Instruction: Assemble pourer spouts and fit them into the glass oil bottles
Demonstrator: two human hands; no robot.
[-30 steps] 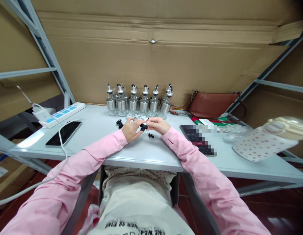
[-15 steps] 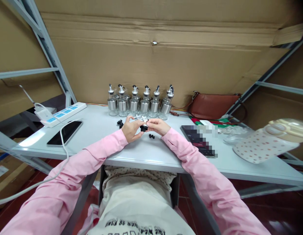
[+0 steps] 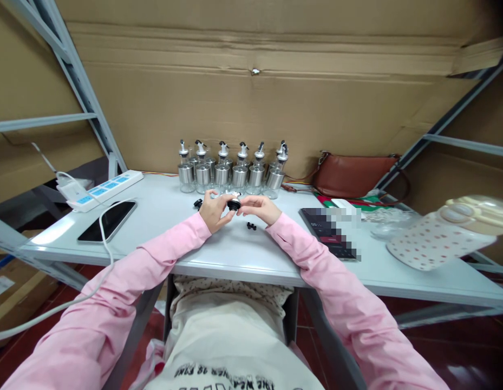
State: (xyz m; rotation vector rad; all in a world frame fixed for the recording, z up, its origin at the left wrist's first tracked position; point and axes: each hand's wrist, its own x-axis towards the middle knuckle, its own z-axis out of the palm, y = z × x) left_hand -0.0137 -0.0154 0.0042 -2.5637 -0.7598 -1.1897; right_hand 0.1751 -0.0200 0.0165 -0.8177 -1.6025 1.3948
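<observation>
My left hand (image 3: pixel 214 212) is closed around a bottle pourer stopper (image 3: pixel 234 205) with a black ribbed seal and a silvery top. From the right, my right hand (image 3: pixel 260 208) reaches to the same stopper, its thumb and fingertips closed at the stopper's edge. Just below and between the hands lie several small black pieces (image 3: pixel 252 226) on the table. Partly hidden behind my left hand are more black parts (image 3: pixel 198 204). Glass oil bottles (image 3: pixel 222 176) with steel sleeves and pourer tops stand in rows beyond my hands.
On the left of the grey table (image 3: pixel 235 254) are a phone (image 3: pixel 108 221), a white cable and a power strip (image 3: pixel 109 189). To the right lie a dark device (image 3: pixel 326 233), a brown bag (image 3: pixel 352 176) and a dotted drink bottle (image 3: pixel 442 238). Cardboard (image 3: pixel 251 108) backs the table.
The stopper has turned in my left hand, its black seal now higher and slightly farther left. My right hand has shifted slightly left with it.
</observation>
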